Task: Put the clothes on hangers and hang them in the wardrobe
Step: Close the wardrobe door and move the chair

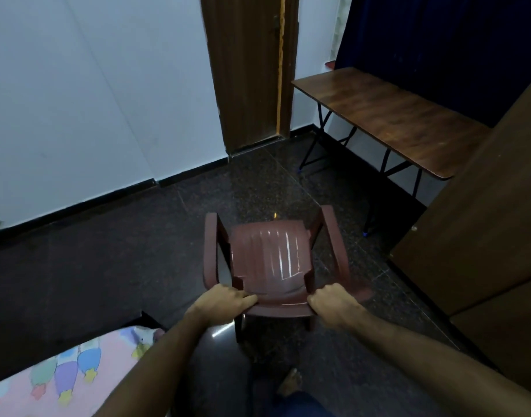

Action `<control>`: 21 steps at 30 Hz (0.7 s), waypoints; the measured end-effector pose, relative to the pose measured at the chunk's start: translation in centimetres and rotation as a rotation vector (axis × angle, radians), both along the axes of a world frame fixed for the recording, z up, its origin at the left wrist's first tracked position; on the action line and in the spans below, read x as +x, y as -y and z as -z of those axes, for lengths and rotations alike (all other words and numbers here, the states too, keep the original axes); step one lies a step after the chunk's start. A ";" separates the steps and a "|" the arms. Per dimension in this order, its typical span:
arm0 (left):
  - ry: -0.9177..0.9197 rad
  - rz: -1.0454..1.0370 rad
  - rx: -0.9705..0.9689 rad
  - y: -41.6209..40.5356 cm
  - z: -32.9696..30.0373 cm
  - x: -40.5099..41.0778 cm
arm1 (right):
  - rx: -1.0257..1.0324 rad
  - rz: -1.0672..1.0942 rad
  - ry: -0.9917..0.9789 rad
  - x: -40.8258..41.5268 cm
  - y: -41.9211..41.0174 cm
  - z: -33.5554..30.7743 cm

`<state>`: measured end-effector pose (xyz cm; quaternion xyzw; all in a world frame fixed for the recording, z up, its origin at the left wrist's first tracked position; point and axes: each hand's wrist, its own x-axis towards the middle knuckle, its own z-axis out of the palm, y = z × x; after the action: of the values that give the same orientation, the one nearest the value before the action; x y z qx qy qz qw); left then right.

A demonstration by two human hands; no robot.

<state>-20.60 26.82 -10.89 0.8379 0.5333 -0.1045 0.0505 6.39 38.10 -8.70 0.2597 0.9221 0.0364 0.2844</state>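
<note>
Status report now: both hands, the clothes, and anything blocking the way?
Left hand and right hand both grip the back of the maroon plastic chair. No clothes or hangers in view. Folding table ahead right, brown panel at right.

A dim room has pale walls [77, 100] and a dark speckled stone floor [107, 266]. A brown wooden door [246, 70] stands beside a folding wooden table [393, 115]; a maroon plastic chair [270, 254] stands mid-floor.

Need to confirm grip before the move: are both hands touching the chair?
Touching. The head view shows the left hand and right hand each curled round the top edge of the chair backrest, one at either end.
</note>
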 end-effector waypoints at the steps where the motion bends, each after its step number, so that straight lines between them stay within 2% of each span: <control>1: 0.005 -0.013 -0.027 -1.3 0.2 -0.5 | -0.008 0.022 -0.017 -0.2 -0.5 0.1; 6: -0.038 -0.153 -0.133 -9.0 2.6 -3.8 | -0.102 0.214 -0.267 0.6 -4.7 1.7; 9: -0.033 -0.179 -0.131 -14.0 1.7 -4.9 | -0.140 0.307 -0.372 0.7 -8.7 2.3; 13: -0.086 -0.160 -0.103 -19.3 0.8 -6.4 | -0.118 0.344 -0.380 -1.3 -13.3 2.4; 21: -0.140 -0.122 -0.102 -27.6 0.2 -11.7 | -0.089 0.262 -0.361 -6.6 -19.7 3.3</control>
<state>-32.27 54.39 -11.09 0.7910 0.5793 -0.1865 0.0620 -0.24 57.85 -11.99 0.3669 0.9171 -0.0887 0.1283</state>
